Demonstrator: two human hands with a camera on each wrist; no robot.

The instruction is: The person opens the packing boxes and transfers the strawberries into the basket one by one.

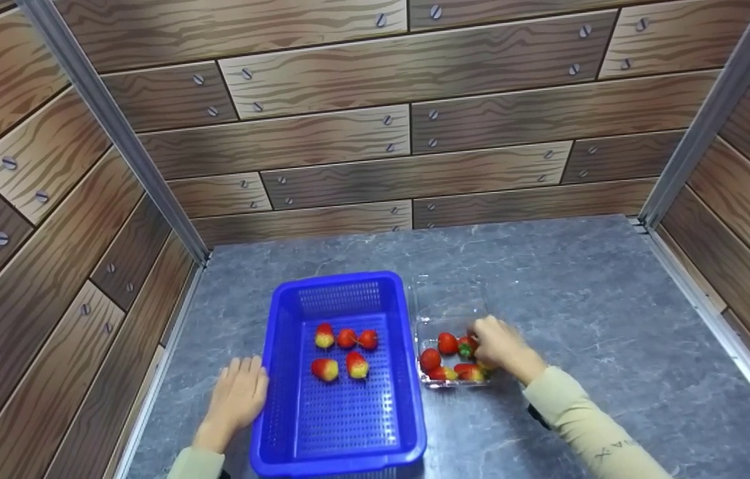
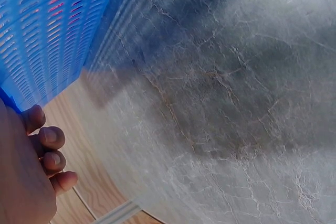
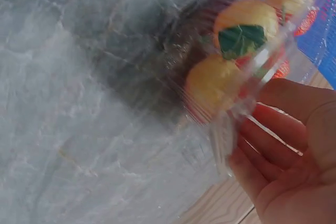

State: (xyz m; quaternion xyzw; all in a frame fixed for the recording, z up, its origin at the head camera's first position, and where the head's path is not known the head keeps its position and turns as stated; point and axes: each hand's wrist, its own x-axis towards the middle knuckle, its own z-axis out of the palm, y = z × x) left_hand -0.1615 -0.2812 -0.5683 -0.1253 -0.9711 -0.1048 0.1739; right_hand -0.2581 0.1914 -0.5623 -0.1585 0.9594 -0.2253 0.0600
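Grey tabletop [image 1: 601, 299] stretches rightward past the box edge [image 1: 445, 385] right-hand fingers [image 3: 270, 142] apparently touch.

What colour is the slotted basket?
Blue; the basket shows best in the head view.

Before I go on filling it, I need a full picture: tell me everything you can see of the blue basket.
The blue basket is rectangular with rounded corners, a smooth rim, a perforated floor and slotted walls; it looks like plastic. It sits upright, open-topped, on the gray tabletop, left of the clear container. Inside, toward its far end, lie three red-and-yellow fruits and two red ones. The left hand touches its left side.
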